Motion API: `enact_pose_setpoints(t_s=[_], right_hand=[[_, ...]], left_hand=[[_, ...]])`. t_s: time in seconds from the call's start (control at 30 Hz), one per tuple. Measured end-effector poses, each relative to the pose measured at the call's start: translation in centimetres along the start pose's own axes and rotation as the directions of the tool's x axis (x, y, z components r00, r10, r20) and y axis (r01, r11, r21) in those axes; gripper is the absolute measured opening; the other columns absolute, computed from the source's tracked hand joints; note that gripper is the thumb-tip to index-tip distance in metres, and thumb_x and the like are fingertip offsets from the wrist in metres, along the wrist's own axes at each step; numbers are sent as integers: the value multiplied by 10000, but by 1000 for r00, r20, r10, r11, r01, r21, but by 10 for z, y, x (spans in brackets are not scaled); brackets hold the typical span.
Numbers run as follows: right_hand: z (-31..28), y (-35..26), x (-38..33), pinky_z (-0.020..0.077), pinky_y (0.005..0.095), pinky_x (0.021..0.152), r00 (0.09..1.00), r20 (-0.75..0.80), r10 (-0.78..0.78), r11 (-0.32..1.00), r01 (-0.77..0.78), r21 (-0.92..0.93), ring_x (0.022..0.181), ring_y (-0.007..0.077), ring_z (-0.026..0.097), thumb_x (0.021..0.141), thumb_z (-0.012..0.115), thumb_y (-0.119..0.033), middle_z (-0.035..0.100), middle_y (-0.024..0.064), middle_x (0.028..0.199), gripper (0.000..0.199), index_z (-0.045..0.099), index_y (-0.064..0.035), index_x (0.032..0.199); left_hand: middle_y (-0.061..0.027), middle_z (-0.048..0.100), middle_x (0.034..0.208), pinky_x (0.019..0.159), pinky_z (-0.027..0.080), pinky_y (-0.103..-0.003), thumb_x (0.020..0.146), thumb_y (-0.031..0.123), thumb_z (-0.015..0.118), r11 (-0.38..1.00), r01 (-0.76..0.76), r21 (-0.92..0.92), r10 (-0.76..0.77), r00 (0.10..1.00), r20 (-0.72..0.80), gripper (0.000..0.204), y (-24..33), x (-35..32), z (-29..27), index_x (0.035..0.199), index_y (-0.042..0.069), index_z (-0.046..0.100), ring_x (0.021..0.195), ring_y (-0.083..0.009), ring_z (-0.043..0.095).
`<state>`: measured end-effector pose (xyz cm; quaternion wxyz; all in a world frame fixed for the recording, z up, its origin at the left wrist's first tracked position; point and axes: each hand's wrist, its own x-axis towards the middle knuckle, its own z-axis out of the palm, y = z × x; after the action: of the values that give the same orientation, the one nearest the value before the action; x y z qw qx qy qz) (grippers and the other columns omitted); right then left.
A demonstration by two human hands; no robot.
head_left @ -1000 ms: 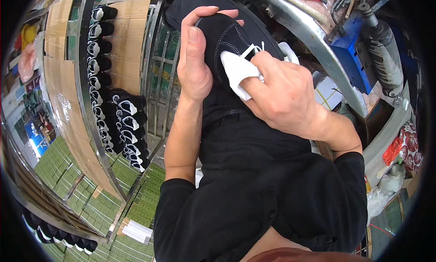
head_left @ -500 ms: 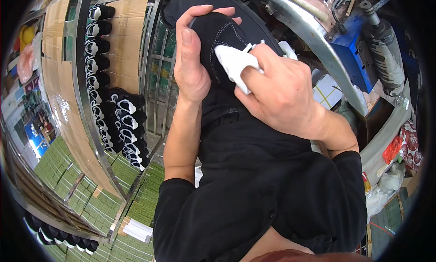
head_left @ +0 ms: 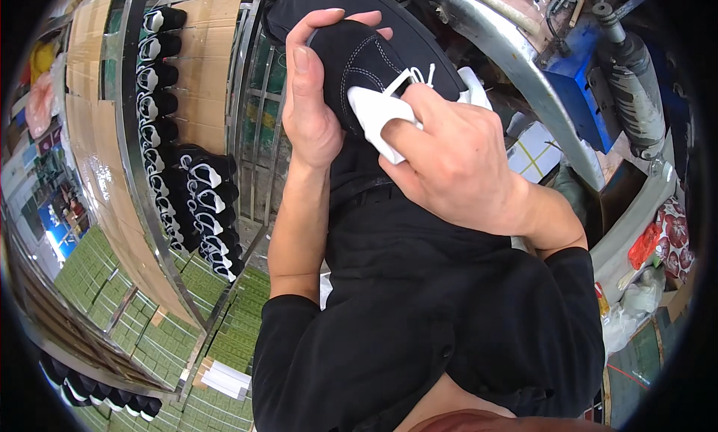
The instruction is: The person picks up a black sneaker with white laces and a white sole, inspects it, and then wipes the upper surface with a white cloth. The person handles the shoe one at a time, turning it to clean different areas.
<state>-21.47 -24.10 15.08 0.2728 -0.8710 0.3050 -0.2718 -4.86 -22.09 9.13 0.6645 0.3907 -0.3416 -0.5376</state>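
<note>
My left hand (head_left: 310, 95) grips a black canvas shoe (head_left: 359, 62) with white stitching, held up in front of my chest, fingers curled over its top edge. My right hand (head_left: 456, 159) pinches a folded white cloth (head_left: 374, 114) and presses it against the side of the shoe. Both arms wear black sleeves pushed up to the elbow. The far end of the shoe is hidden behind my right hand.
A metal rack (head_left: 149, 170) on the left carries rows of black shoes with white marks (head_left: 198, 200) on cardboard sheets (head_left: 209, 35). Green floor tiles (head_left: 149, 335) lie below. A curved metal table edge (head_left: 516, 65), a blue machine (head_left: 591, 95) and a grey hose (head_left: 636, 80) stand at the right.
My right hand has slid the white cloth a little down and left along the shoe's side. My left hand keeps the same grip on the shoe.
</note>
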Motion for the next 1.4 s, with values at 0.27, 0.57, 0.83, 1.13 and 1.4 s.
enact_pose_setpoints(t_s=[0.27,0.57,0.83,1.13,1.4], right_hand=[[-1,0,3,474,320,493,1000,0,21,1000,-21,-21,575,193,612,711,799,-163,527,61,793,281,708,-97,968],[4,0,3,475,327,520,1000,-2,5,997,-5,-71,601,200,621,675,805,-129,560,57,828,242,714,-90,896],[-4,2,7,460,318,539,995,81,-51,978,66,-199,621,193,603,668,813,-125,568,51,842,248,727,-101,899],[-5,3,5,466,320,538,995,86,-40,978,56,-200,614,198,600,668,814,-135,556,52,834,263,728,-101,914],[-2,1,10,471,326,535,998,27,-58,981,62,-185,608,211,606,654,815,-128,556,60,837,274,720,-99,909]], left_hand=[[-255,596,1309,994,537,-410,1103,464,289,1000,-5,-1,5,1000,2,545,-1,-1,-3,1393,13,381,1171,-318,640],[-246,601,1309,1001,536,-401,1103,457,288,1000,18,-7,-19,1000,-9,537,-1,2,-5,1398,18,381,1168,-300,643],[-246,601,1314,1000,537,-394,1107,437,286,1000,26,-9,-26,1000,-6,519,0,2,-4,1398,19,385,1174,-296,641],[-254,595,1319,1002,536,-400,1105,451,293,999,14,-35,-14,1000,10,533,-2,1,-6,1400,16,382,1179,-301,638],[-252,603,1310,1003,533,-399,1101,460,301,1000,2,-28,-2,1000,11,545,-1,1,-3,1394,8,388,1174,-297,640]])
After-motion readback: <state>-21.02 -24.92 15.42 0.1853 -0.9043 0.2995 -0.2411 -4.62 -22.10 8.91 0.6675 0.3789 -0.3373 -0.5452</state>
